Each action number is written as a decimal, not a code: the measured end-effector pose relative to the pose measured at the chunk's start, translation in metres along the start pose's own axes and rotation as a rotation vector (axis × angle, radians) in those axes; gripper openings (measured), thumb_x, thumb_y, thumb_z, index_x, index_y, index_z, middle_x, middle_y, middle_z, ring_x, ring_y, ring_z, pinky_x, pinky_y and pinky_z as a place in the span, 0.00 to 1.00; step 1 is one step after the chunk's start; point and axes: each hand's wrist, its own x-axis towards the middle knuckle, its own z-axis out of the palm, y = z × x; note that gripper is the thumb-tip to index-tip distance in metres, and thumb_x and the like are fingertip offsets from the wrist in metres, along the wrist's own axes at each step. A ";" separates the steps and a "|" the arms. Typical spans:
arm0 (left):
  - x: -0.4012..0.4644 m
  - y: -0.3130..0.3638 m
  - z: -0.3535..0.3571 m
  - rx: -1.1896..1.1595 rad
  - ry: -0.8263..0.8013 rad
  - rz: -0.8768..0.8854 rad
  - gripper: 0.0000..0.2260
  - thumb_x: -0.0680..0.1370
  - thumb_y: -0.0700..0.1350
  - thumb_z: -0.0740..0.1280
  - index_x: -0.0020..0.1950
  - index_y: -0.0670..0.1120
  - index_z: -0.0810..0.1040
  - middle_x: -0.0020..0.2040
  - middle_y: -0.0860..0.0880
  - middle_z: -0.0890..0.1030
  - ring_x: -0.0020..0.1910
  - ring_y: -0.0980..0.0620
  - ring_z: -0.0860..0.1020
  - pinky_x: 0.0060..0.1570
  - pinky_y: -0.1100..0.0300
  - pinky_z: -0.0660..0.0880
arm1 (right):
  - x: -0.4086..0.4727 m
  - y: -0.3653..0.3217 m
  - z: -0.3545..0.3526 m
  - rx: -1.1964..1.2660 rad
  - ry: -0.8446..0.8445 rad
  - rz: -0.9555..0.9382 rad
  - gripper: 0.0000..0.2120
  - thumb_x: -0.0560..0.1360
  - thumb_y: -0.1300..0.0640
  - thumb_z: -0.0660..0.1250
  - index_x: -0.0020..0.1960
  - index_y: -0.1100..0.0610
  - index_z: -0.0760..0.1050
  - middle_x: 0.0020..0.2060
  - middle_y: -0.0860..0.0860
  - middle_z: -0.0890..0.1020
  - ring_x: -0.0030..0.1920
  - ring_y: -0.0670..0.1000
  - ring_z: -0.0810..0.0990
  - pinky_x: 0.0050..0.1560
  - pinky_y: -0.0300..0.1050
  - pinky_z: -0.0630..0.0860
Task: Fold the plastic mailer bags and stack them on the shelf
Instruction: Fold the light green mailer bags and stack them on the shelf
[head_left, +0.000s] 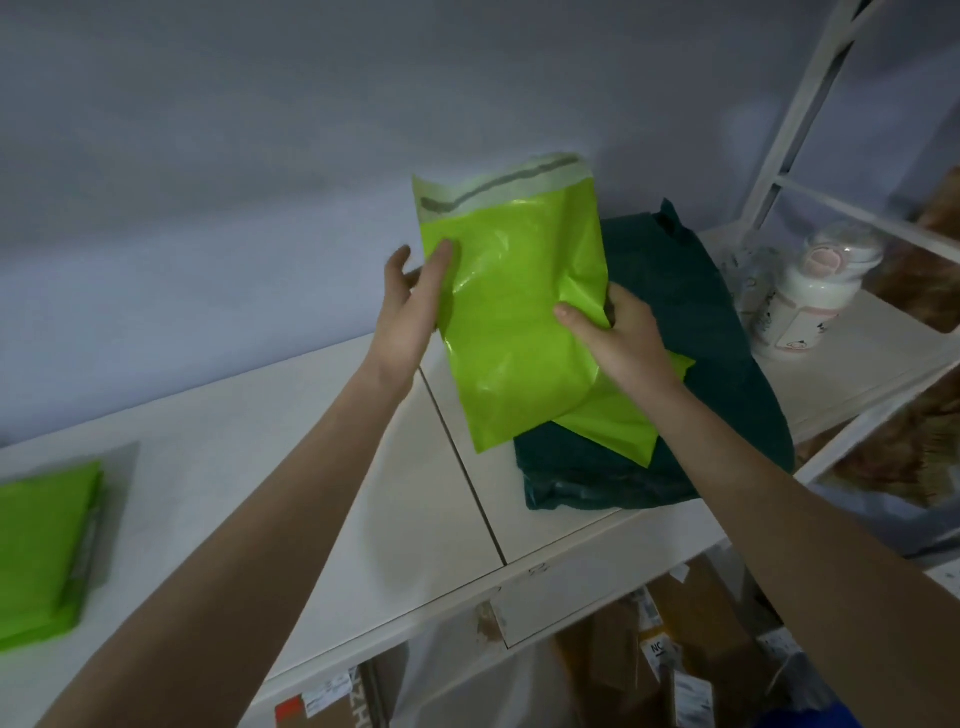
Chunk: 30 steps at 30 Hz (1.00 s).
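Lime-green plastic fills the middle of the scene: a mailer bag (511, 317) held up off the white shelf (363, 499), tilted, its pale adhesive flap at the top toward the grey wall (260, 156). Both bare forearms reach up and forward from the lower corners. The left hand (410, 312) grips the bag's left edge, thumb laid flat on the front face, the other fingers curled behind where I can only see their tips. The right hand (621, 332) pinches the right edge lower down, thumb pressed on the front, its fingers tucked behind the plastic and mostly hidden. Under the bag lies a second lime-green mailer (618, 415), only a corner showing, resting on a crumpled dark green bag (691, 395) on the shelf. Far left, a stack of folded green mailers (44, 551) sits on the same shelf, cut off by the frame edge and blurred. At the right stands a white bottle with a pink lid (810, 301), its print too soft to read. Below the shelf, cardboard boxes (665, 649) with labels are dim and partly cut off.
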 end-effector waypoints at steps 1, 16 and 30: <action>-0.007 -0.002 -0.006 0.016 -0.044 -0.023 0.25 0.78 0.56 0.63 0.72 0.49 0.61 0.61 0.52 0.75 0.53 0.58 0.78 0.53 0.59 0.76 | 0.000 -0.004 0.007 -0.001 0.006 -0.018 0.11 0.74 0.52 0.69 0.55 0.52 0.74 0.44 0.40 0.78 0.45 0.37 0.77 0.44 0.31 0.74; -0.049 -0.042 -0.147 0.093 0.190 -0.096 0.05 0.76 0.47 0.69 0.47 0.46 0.80 0.47 0.49 0.82 0.34 0.65 0.80 0.38 0.71 0.78 | -0.016 -0.032 0.155 0.093 -0.178 0.070 0.15 0.79 0.47 0.59 0.56 0.57 0.76 0.50 0.50 0.80 0.52 0.48 0.76 0.54 0.42 0.69; -0.087 -0.112 -0.258 0.061 0.369 -0.270 0.18 0.73 0.46 0.71 0.61 0.44 0.74 0.55 0.43 0.81 0.47 0.49 0.81 0.46 0.58 0.79 | -0.071 0.005 0.270 -0.236 -0.261 -0.014 0.10 0.76 0.59 0.66 0.52 0.65 0.73 0.44 0.63 0.82 0.47 0.62 0.80 0.44 0.51 0.72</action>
